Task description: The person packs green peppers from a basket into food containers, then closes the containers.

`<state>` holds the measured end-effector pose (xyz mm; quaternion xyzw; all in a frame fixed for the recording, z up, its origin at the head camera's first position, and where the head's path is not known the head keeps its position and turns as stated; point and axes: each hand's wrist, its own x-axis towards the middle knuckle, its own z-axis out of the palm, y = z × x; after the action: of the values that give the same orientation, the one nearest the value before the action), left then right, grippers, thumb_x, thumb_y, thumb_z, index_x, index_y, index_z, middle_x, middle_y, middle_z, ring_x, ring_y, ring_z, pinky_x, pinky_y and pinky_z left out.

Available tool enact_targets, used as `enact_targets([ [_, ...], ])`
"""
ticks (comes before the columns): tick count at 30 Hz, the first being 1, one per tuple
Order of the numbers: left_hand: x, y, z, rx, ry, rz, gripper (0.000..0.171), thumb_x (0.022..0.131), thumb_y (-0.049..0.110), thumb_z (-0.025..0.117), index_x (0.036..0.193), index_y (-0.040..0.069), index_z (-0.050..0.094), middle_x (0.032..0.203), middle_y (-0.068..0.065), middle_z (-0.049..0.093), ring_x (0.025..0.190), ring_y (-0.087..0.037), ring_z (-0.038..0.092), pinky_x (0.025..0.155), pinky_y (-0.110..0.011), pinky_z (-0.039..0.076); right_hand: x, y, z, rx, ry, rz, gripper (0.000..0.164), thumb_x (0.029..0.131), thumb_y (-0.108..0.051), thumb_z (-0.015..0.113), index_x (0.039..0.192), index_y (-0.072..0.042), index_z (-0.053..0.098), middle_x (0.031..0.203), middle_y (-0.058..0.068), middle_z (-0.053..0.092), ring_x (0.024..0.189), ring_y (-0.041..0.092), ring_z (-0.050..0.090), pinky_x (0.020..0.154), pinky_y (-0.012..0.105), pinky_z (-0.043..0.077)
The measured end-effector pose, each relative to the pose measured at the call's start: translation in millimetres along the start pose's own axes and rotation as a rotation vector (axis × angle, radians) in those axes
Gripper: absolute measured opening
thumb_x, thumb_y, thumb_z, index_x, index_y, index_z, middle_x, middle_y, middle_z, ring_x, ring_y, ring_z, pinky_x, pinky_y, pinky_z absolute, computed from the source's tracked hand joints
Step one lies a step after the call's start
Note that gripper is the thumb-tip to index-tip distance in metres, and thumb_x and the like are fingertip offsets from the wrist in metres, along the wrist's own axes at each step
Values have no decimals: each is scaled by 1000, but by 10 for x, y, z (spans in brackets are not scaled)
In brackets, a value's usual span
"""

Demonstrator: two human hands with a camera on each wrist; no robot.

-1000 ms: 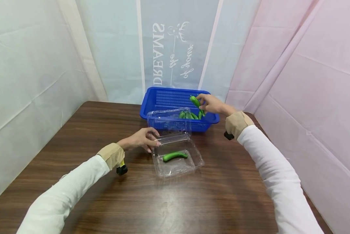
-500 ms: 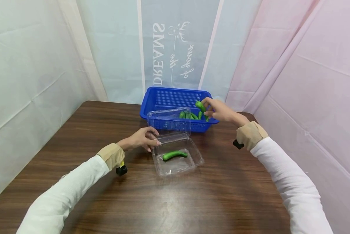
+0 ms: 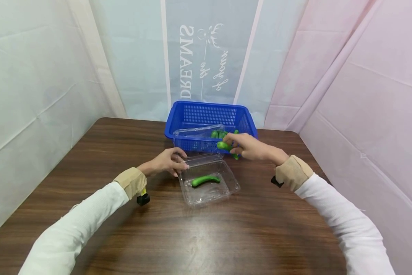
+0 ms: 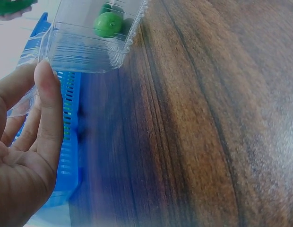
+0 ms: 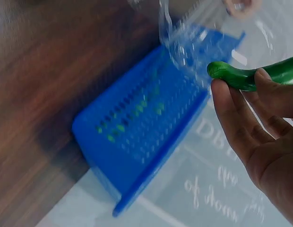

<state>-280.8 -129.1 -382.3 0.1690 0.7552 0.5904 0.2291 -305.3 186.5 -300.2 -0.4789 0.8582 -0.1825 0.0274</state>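
Gently, at mid-frame, lower vegetable (image 3: pixel 224 146) pinched in right hand (image 3: pixel 250 147) clear of lid (image 3: pixel 199 142). Steady box (image 3: pixel 206 196) pinched in left hand (image 3: pixel 164 162).

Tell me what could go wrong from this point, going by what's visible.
The shiny green vegetable is held between thumb and fingers in the right grip, with one end sticking out free, so it might slip or turn. In the head view it shows close by the raised clear lid, which it could knock. The left grip holds the clear container near just one hinge-side corner, so a bump may swing the other side.
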Motion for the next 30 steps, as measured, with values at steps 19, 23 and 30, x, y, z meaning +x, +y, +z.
enact_targets([
  [19, 99, -191, -26, -3, 34, 23, 49, 77, 11, 69, 116, -1, 43, 92, -19, 61, 69, -29, 60, 57, -46, 52, 109, -204, 552, 50, -135, -112, 32, 82, -4, 62, 110, -17, 54, 96, -6, 57, 83, 6, 54, 68, 22, 47],
  [23, 105, -194, -32, 1, 27, 14, 52, 77, 12, 70, 118, -1, 42, 95, -19, 61, 72, -31, 60, 59, -47, 52, 146, -242, 657, 45, -156, -131, 28, 82, -6, 63, 107, -18, 56, 93, -6, 57, 80, 6, 54, 66, 22, 48],
  [30, 99, -196, -27, 31, 41, 30, 47, 77, 15, 70, 114, 3, 43, 94, -17, 62, 71, -29, 60, 58, -45, 53, 158, -264, 798, -11, -183, -149, 31, 79, -6, 65, 108, -15, 58, 95, -3, 54, 82, 10, 53, 68, 27, 49],
])
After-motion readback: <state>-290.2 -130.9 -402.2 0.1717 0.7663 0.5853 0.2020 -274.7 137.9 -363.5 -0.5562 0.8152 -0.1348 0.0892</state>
